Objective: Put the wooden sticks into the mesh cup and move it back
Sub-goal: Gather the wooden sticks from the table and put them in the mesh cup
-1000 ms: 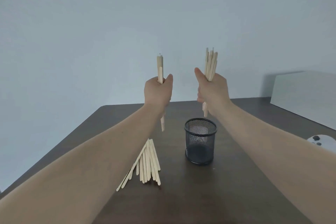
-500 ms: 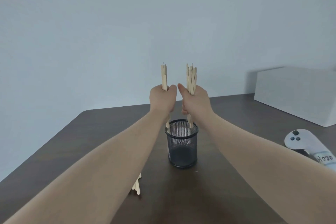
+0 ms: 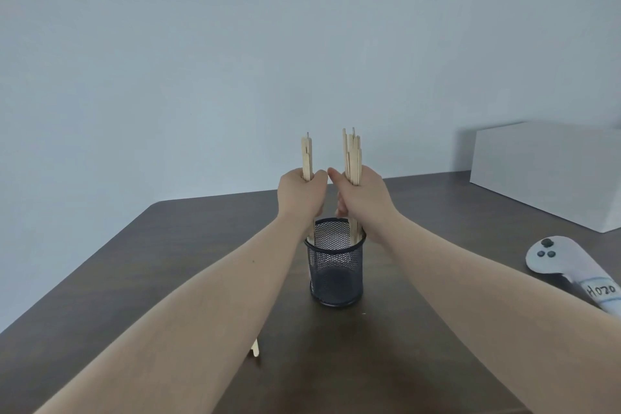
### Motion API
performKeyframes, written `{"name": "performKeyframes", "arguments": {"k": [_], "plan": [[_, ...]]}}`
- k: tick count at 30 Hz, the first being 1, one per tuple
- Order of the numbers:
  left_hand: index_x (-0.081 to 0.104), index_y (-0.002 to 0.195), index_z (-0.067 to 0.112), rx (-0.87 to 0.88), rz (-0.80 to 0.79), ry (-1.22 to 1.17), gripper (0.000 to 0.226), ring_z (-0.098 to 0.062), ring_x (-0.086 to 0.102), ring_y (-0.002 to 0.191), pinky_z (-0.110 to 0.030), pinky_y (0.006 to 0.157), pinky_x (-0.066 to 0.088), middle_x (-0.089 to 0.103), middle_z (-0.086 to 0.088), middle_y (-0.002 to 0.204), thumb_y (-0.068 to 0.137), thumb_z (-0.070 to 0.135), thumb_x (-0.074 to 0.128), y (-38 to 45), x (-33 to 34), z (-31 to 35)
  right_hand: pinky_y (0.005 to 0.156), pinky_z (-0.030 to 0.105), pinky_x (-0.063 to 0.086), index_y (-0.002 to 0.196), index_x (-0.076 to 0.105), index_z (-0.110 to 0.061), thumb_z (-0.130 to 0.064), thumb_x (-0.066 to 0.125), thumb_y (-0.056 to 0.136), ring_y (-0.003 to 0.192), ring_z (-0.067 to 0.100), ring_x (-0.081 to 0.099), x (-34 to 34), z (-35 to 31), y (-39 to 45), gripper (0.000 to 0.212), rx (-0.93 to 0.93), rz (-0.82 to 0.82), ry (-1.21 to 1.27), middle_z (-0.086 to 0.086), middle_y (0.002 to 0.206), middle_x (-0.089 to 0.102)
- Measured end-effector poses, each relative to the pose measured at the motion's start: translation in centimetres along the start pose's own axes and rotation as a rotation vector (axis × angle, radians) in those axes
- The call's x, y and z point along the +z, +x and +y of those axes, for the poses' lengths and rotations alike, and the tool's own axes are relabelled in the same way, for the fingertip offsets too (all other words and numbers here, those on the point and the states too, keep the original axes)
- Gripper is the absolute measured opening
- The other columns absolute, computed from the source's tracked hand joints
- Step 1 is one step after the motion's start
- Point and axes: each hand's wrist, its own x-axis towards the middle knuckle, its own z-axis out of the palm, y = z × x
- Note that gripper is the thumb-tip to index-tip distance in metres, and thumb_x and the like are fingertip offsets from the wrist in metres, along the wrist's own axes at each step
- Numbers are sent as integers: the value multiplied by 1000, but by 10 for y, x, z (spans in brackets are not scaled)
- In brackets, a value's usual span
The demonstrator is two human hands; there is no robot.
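A black mesh cup (image 3: 336, 274) stands upright on the dark brown table (image 3: 168, 262). My left hand (image 3: 300, 197) is closed around a few upright wooden sticks (image 3: 307, 158), just above the cup's left rim. Touching it thumb to thumb, my right hand (image 3: 361, 198) grips a thicker bundle of wooden sticks (image 3: 352, 155) whose lower ends reach inside the cup at its right side. More wooden sticks (image 3: 256, 348) lie on the table, mostly hidden under my left forearm.
A white box (image 3: 551, 175) sits at the back right of the table. A white game controller (image 3: 557, 260) with a labelled handle lies at the right edge. A plain pale wall rises behind the table.
Both hands came together and lowered over the cup. The stick ends now dip into its mouth. The view shifted, so the loose pile slid under my left forearm.
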Motion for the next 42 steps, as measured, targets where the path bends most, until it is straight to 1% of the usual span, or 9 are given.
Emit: {"name": "performKeyframes", "arguments": {"k": [7,14,19,24,29,34,37,40,42], "plan": [[43,63,12,51,26,111,23,-13,54,37,-35,62,51,52,-13,62,82,18,54,0,-3,-6,46,17,50,84,55,-2,-26,61,92,54,22,59,1,-2,-3,27,6,-5,4,10,60,58],[59,75,13,64,58,11,25,-18,64,82,-34,82,51,69,1,79,90,33,53,3,-13,0,90,33,53,100,66,-11,-38,55,93,91,12,70,0,-5,1,31,37,67,-31,2,90,75],[59,86,7,97,175,89,29,-17,47,72,-28,70,38,56,1,80,93,32,46,8,-34,8,85,27,45,100,67,-9,-39,49,96,99,17,65,-6,-19,-1,34,-26,128,-206,2,100,72],[44,63,7,-106,105,753,19,-21,34,52,-21,51,28,39,-2,60,80,13,49,11,-102,-1,73,24,40,96,64,-8,-32,51,96,84,15,57,5,-43,-22,27,-280,144,-475,-4,85,61],[52,66,5,-410,-137,969,24,-27,50,66,-27,64,42,55,-11,68,79,19,66,-7,-156,-24,57,26,35,58,43,-14,-28,51,91,61,19,45,53,-61,-52,36,-210,-229,-810,0,58,47],[48,68,8,-484,-291,1041,31,-23,44,57,-25,58,36,47,-7,61,78,24,73,-29,-166,-40,56,24,45,78,57,-7,-22,50,92,61,21,58,94,-49,-74,22,174,-745,-1117,8,69,66],[45,67,10,-487,-321,1108,32,-18,36,46,-23,49,29,42,-4,55,77,26,70,-39,-166,-45,81,31,58,102,58,-3,-20,59,91,76,25,64,106,-31,-76,20,327,-779,-1069,14,88,60],[46,64,10,-470,-306,1123,33,-17,39,46,-22,48,32,46,-3,56,77,28,71,-43,-166,-50,58,23,51,83,48,-4,-20,59,92,58,19,55,116,-19,-73,21,404,-783,-1088,10,74,48],[46,62,10,-462,-299,1133,35,-16,40,46,-22,48,32,46,-3,55,77,29,71,-42,-167,-52,54,20,46,93,51,2,-21,55,95,59,18,53,122,-17,-72,23,451,-798,-1141,12,85,53]]}}
